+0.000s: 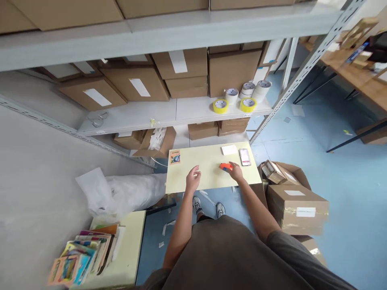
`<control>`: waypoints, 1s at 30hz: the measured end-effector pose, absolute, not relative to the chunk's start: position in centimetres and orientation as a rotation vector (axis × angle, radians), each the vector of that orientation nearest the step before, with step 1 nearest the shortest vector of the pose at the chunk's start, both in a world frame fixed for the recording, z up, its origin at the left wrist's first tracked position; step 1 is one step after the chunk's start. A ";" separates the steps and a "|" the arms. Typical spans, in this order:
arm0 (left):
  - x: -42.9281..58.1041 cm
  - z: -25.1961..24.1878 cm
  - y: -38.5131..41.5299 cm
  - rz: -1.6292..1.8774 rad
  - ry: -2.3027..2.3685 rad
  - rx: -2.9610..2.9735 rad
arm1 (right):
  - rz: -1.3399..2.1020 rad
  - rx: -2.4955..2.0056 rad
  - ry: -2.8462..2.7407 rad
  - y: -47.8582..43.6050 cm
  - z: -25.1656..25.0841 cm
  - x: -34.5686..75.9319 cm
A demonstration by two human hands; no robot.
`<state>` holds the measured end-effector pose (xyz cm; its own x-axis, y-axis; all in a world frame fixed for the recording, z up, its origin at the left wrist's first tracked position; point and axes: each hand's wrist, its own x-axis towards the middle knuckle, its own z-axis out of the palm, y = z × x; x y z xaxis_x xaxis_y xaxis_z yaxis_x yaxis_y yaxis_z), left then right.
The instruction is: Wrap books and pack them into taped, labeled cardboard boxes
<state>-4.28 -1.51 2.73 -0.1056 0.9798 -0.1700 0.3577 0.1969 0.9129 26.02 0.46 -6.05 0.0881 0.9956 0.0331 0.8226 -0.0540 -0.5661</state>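
My right hand [236, 172] is closed on a small orange tool with a blue part [225, 166], its exact kind too small to make out. That tool is just above or on the pale yellow table [208, 179]; I cannot tell which. To its left, my left hand [193, 179] hovers over the table with loosely bent fingers apart and nothing in them. A small booklet with a colour picture [175, 157] lies at the table's far left corner. Beyond my right hand are a white pad or packet [229, 150] and a phone with a lit screen [244, 157].
Metal shelving [136, 117] behind the table holds cardboard boxes [236, 72] and tape rolls [220, 106]. More boxes [302, 205] stand on the floor at right. At left are a wrapped white bundle [133, 193] and a pile of books [87, 249] on a side table [133, 241].
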 end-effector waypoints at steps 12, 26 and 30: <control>-12.1 3.2 -13.8 1.123 1.891 1.111 | 0.745 -1.461 -1.939 -1.2 -2.5 16.4; -24.0 3.1 -36.2 1.530 2.245 0.681 | 0.870 -0.774 -2.450 -12.8 2.1 -3.9; -28.1 3.3 -44.7 1.568 2.278 0.586 | 0.913 -0.613 -2.546 -20.5 2.1 -11.0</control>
